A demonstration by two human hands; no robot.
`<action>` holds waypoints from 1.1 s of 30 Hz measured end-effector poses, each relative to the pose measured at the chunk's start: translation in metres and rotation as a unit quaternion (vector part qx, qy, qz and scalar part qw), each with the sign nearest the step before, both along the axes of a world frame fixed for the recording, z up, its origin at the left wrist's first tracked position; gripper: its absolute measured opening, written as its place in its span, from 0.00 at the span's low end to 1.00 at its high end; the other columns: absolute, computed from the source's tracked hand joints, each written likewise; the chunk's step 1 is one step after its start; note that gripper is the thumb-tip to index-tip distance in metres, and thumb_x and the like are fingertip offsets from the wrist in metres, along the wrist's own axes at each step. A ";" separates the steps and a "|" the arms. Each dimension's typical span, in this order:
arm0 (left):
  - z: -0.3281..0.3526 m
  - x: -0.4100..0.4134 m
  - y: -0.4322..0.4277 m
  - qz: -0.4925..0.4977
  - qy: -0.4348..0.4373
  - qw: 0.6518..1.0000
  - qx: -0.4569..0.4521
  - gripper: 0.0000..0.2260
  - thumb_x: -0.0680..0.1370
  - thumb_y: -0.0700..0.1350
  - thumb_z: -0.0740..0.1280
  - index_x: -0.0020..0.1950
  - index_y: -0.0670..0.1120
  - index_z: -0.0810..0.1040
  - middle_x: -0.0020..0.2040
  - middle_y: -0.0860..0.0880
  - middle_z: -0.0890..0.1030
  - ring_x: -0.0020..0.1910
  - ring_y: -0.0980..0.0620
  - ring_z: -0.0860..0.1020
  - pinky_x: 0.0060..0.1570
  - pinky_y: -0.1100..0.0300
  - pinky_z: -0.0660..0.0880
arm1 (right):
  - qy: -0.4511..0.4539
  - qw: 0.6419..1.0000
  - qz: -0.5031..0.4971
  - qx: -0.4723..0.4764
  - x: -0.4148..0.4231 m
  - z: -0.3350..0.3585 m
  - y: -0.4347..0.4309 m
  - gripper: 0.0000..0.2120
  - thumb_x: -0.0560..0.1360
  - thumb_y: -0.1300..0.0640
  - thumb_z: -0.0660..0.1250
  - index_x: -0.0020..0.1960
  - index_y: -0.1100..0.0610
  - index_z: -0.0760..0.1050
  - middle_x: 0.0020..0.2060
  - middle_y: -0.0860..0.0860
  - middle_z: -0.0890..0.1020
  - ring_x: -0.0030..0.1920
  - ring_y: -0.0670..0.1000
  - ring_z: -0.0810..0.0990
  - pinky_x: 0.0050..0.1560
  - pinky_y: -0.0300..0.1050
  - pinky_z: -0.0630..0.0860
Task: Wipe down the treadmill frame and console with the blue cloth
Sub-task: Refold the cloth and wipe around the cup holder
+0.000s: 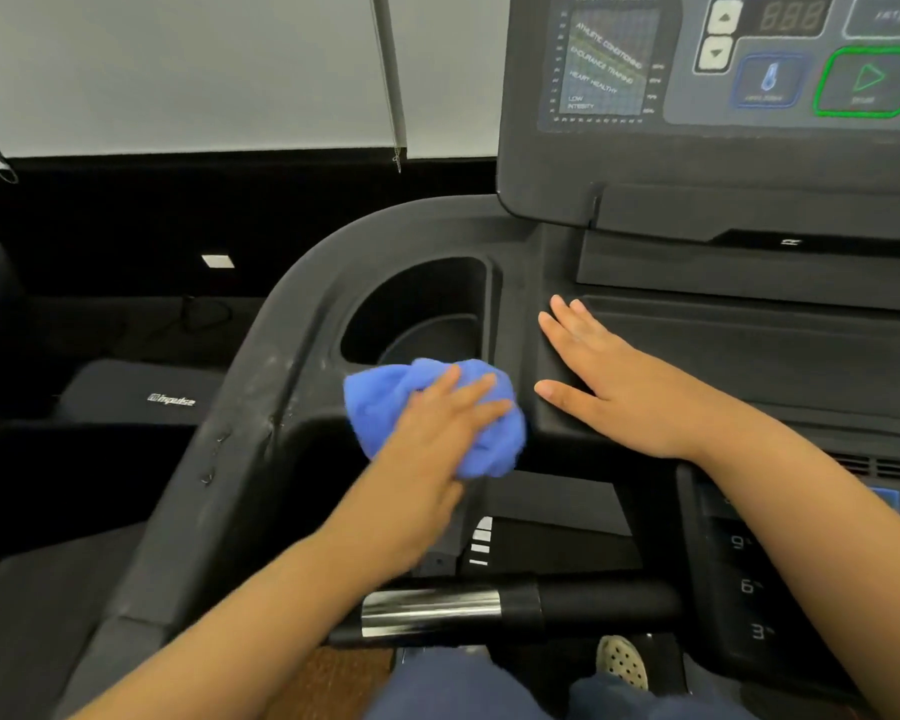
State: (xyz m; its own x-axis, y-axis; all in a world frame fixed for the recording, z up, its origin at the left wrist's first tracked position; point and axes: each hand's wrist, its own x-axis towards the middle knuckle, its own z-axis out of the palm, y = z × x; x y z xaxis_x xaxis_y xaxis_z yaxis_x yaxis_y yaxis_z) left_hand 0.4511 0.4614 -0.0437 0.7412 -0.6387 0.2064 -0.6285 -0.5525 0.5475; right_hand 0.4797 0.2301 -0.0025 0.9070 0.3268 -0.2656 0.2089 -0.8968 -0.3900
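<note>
One blue cloth [378, 407], soft and bunched into a fluffy lump, lies on the matte black treadmill frame [261, 407], at the near edge of one deep, rounded cup holder [427, 314]; the left hand [432, 439] presses on it with straight fingers, not curled around it; the right hand [609, 387] rests flat and spread just to the right; one console [697, 163] stands far right; one shiny chrome grip [432, 610] lies near.

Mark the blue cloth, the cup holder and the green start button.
blue cloth [380, 402], head view, its bunched left part.
cup holder [427, 309], head view, the dark inner wall of the recess.
green start button [868, 80], head view, its middle, at the triangle.
</note>
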 end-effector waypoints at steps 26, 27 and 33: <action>0.034 0.249 -0.061 0.031 -0.095 0.944 0.313 0.33 0.74 0.53 0.56 0.76 0.41 0.55 0.76 0.37 0.55 0.75 0.37 0.53 0.73 0.42 0.53 | 0.023 0.997 -0.024 0.064 -0.003 0.000 -0.006 0.26 0.83 0.51 0.47 0.77 0.52 0.41 0.76 0.43 0.39 0.73 0.36 0.36 0.69 0.31 0.38; 0.035 0.251 -0.049 0.038 -0.092 0.946 0.309 0.33 0.75 0.51 0.58 0.77 0.42 0.53 0.77 0.38 0.53 0.76 0.38 0.51 0.74 0.42 0.51 | 0.022 0.997 -0.025 0.065 -0.003 0.000 -0.006 0.26 0.83 0.52 0.47 0.77 0.52 0.41 0.76 0.43 0.39 0.73 0.36 0.37 0.69 0.31 0.38; 0.044 0.218 0.036 0.054 -0.055 0.958 0.278 0.27 0.78 0.43 0.60 0.77 0.45 0.57 0.77 0.41 0.53 0.76 0.42 0.53 0.74 0.53 0.47 | 0.020 0.998 -0.022 0.064 -0.003 0.001 -0.006 0.26 0.83 0.51 0.48 0.78 0.52 0.41 0.76 0.42 0.40 0.73 0.36 0.37 0.70 0.33 0.38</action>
State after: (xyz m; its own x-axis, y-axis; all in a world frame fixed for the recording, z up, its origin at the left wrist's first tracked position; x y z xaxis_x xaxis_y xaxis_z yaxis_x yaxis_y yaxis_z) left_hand 0.6693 0.4971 -0.0001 0.8024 -0.5936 -0.0615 -0.5885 -0.8042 0.0837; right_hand 0.4767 0.2244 -0.0018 0.9109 0.3195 -0.2610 0.1516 -0.8476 -0.5085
